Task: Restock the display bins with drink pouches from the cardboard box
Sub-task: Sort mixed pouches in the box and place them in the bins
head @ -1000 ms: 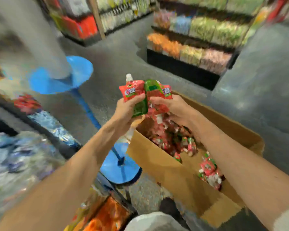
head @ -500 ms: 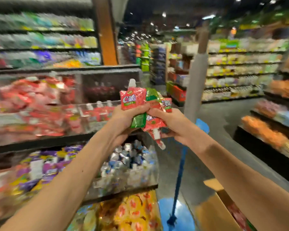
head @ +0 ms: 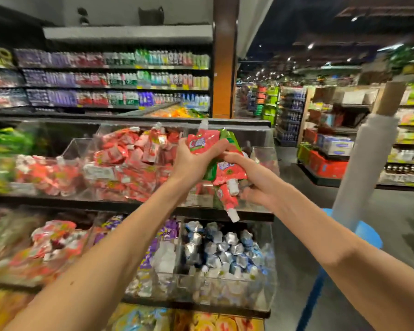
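Note:
A bunch of red and green drink pouches (head: 221,170) with white spouts is held between both hands in front of the upper row of clear display bins. My left hand (head: 191,163) grips the upper pouches, one red pouch upright with its spout on top. My right hand (head: 251,180) holds the lower pouches, whose spouts point down. Right behind them is a clear bin (head: 261,151) that looks nearly empty. To its left, a bin (head: 129,163) is piled with the same red pouches. The cardboard box is out of view.
A lower row of clear bins holds silver and blue packets (head: 225,249) and purple ones (head: 163,235). A white and brown pole (head: 366,168) on a blue base stands at the right. Stocked shelves (head: 120,80) line the back, and an aisle opens to the right.
My view has swung from the cardboard box on the floor up to the bins. Both hands carried the pouches up and toward the top bins, and the bunch has tilted, lower spouts now pointing down.

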`<move>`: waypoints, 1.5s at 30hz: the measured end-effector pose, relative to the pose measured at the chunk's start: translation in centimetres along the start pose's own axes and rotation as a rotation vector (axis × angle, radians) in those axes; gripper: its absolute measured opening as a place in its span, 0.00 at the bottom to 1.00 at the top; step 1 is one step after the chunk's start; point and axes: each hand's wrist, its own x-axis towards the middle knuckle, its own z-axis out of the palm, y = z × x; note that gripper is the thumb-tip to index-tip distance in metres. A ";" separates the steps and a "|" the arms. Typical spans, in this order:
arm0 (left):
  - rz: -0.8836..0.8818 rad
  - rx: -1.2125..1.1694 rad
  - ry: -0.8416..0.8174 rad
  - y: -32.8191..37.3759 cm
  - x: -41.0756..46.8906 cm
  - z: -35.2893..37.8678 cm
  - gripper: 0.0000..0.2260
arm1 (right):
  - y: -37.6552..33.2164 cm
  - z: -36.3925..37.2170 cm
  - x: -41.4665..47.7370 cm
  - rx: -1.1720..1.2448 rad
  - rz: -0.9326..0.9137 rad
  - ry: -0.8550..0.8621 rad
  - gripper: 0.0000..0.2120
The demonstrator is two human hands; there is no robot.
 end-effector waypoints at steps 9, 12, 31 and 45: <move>0.024 0.198 -0.386 1.3 8.3 -2.1 0.43 | -5.1 0.1 4.4 -0.103 -0.044 0.119 0.14; 0.030 0.058 -0.331 0.2 10.8 -2.0 0.40 | -5.4 -0.8 5.5 -0.130 -0.064 0.141 0.13; 0.048 0.512 -0.538 -7.3 19.2 8.1 0.09 | -7.4 -9.2 12.8 -0.162 -0.098 0.267 0.24; -0.106 0.800 -0.934 -9.9 20.4 8.8 0.08 | -5.1 -9.3 15.0 -0.260 -0.004 0.283 0.46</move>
